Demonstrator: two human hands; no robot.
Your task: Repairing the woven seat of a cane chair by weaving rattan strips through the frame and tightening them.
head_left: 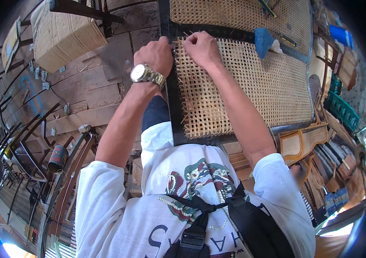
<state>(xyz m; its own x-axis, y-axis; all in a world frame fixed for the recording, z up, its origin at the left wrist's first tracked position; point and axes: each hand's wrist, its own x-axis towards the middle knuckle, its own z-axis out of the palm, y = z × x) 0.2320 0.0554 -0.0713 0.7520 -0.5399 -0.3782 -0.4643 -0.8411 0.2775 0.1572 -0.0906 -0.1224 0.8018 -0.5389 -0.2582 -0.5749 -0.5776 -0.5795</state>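
Observation:
A woven cane panel with an open lattice fills a dark frame in front of me. Loose cane ends stick out along its left edge. My right hand is over the panel's far left corner, thumb and fingers pinched together on a thin cane strand. Just left of that corner, my left hand is curled closed beside the frame's edge. What its fingers hold, if anything, is hidden. A metal wristwatch is on my left wrist.
A second cane panel lies beyond the dark crossbar. A blue cloth-like piece and a yellow-black tool rest at the far right. To the left are a cardboard box, a rusty can and metal frames on plank flooring.

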